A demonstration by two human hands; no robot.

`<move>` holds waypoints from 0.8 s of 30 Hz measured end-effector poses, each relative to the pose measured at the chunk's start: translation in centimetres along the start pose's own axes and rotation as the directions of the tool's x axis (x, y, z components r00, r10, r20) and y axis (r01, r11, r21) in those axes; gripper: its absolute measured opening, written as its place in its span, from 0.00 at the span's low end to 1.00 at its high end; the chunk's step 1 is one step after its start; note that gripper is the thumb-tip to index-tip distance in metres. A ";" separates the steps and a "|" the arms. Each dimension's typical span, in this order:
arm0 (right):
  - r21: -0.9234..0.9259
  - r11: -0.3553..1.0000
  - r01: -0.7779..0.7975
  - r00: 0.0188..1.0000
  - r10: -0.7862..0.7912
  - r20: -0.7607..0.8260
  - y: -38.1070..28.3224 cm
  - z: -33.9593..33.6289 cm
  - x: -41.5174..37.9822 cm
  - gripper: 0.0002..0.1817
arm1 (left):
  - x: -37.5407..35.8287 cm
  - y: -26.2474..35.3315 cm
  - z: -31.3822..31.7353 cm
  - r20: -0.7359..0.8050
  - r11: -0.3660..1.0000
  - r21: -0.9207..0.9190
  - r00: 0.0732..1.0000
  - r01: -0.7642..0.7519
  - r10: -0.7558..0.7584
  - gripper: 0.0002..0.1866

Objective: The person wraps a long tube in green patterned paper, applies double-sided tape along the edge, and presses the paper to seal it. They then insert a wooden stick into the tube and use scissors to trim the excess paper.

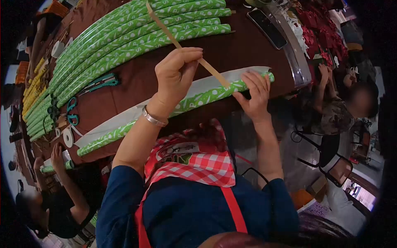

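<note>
While the left hand is pinching a tan tape strip, the right hand is gripping a glossy green patterned paper roll on the brown surface.

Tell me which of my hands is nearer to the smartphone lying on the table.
The right. Your right hand grips the end of the green paper roll, below the smartphone. Your left hand pinches the tape strip further along the roll, farther from the phone.

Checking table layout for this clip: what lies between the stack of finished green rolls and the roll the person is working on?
In the head view, bare brown table separates the stacked rolls from the held roll; teal scissors lie there, and a tan strip crosses above.
</note>
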State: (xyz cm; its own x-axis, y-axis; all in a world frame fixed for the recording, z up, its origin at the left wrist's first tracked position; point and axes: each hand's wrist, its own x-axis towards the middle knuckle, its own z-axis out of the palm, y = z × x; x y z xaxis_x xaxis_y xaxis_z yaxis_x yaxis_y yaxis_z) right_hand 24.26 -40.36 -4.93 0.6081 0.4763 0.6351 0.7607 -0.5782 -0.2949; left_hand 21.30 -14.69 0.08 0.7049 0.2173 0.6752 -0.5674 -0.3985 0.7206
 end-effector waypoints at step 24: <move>0.245 0.954 -0.170 0.985 0.158 0.068 -5.4 -2.5 4.1 0.10 | -0.1 0.6 0.7 0.363 0.903 0.317 0.917 -0.288 0.165 0.14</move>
State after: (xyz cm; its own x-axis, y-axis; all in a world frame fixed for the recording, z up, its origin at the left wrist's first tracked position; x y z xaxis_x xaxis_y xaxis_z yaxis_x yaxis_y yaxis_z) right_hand 22.07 -36.96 1.03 0.7349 0.4223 0.5306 0.6781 -0.4708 -0.5644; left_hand 21.17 -15.58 0.30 0.7073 -0.1904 0.6807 -0.5808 -0.7054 0.4062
